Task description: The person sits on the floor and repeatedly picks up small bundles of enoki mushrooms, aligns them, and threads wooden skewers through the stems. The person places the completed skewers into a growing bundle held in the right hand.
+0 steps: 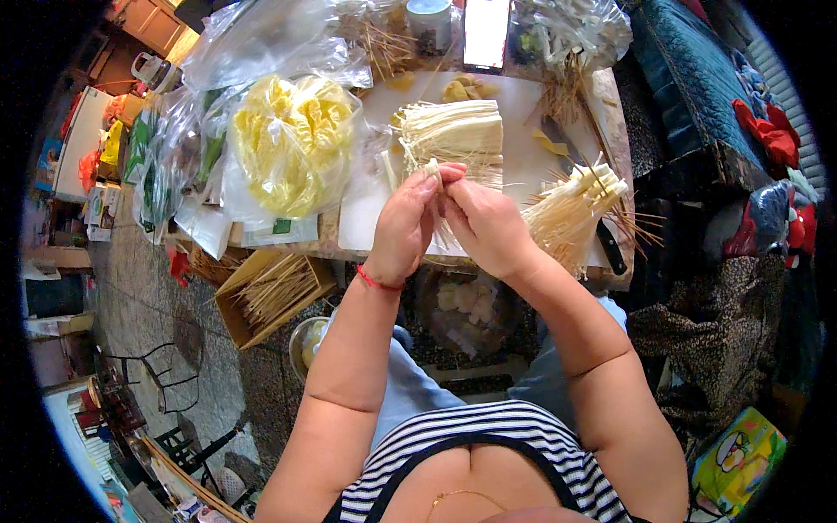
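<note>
Over the near edge of a white cutting board (359,222), my left hand (409,219) and my right hand (487,219) meet, fingertips close together. Between them they pinch a small bunch of enoki mushrooms (431,168), its pale end showing above the left fingers. Just beyond lies a large pile of enoki mushrooms (454,131). To the right, enoki bunches on thin sticks (575,202) lie heaped over the board's side. A knife with a black handle (611,248) lies partly under them. Yellow tofu-skin-like pieces (467,87) rest at the back.
Left of the board sits a clear bag of yellow leafy cabbage (294,144). A lit phone (486,33) and a lidded jar (429,26) stand at the back. Below the table's left edge is a cardboard box of thin sticks (274,297), beside a metal bowl (304,346).
</note>
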`<action>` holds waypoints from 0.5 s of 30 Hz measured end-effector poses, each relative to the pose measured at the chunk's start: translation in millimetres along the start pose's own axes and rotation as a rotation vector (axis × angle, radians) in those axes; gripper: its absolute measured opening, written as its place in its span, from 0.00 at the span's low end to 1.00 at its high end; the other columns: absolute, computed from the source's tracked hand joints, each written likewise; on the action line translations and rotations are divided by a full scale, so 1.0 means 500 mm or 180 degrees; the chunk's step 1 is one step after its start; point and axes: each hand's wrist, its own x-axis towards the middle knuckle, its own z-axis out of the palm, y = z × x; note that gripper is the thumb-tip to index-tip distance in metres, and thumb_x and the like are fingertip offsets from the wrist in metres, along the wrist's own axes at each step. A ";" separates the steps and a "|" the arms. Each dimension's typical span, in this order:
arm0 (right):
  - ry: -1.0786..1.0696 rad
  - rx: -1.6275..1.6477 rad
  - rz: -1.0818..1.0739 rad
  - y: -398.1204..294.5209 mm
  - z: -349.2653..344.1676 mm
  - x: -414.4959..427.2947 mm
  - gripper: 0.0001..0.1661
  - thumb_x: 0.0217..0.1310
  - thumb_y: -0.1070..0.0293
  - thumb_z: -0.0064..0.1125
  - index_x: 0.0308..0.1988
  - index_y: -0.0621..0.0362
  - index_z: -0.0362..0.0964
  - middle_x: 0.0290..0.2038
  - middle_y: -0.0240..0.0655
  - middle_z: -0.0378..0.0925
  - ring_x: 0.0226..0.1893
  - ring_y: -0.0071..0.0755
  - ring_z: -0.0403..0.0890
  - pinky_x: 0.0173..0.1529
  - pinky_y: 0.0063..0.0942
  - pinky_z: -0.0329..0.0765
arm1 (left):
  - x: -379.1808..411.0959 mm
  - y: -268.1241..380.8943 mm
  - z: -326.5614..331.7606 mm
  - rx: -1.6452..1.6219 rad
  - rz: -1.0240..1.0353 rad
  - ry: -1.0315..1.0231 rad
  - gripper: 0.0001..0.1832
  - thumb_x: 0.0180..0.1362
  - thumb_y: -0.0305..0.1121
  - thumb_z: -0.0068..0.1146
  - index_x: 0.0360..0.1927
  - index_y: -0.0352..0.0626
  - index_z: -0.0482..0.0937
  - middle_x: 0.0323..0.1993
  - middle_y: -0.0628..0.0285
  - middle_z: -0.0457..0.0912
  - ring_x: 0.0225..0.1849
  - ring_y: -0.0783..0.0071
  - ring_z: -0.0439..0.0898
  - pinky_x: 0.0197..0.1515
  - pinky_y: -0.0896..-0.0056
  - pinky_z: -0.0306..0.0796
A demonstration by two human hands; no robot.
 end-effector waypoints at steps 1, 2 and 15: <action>0.0074 -0.0046 -0.0088 -0.001 0.003 -0.002 0.13 0.61 0.61 0.46 0.30 0.59 0.66 0.27 0.46 0.74 0.30 0.52 0.76 0.33 0.43 0.73 | 0.001 -0.004 -0.006 0.0027 0.0082 0.0030 0.18 0.64 0.41 0.35 0.44 0.37 0.71 0.48 0.53 0.74 0.49 0.67 0.73 0.57 0.67 0.61; -0.0001 -0.0202 0.0013 0.001 0.001 -0.002 0.13 0.62 0.60 0.46 0.30 0.59 0.66 0.28 0.46 0.74 0.30 0.52 0.76 0.33 0.43 0.73 | 0.002 -0.004 -0.012 0.0054 0.0166 0.0063 0.18 0.64 0.41 0.35 0.43 0.38 0.72 0.48 0.53 0.75 0.48 0.67 0.73 0.57 0.66 0.61; -0.1135 -0.1551 -0.0392 0.086 0.016 -0.037 0.09 0.45 0.73 0.51 0.32 0.59 0.71 0.35 0.39 0.71 0.41 0.44 0.72 0.43 0.34 0.74 | 0.011 0.054 -0.054 -0.0390 -0.0172 0.0880 0.14 0.60 0.43 0.38 0.36 0.43 0.71 0.19 0.73 0.59 0.17 0.84 0.57 0.19 0.81 0.54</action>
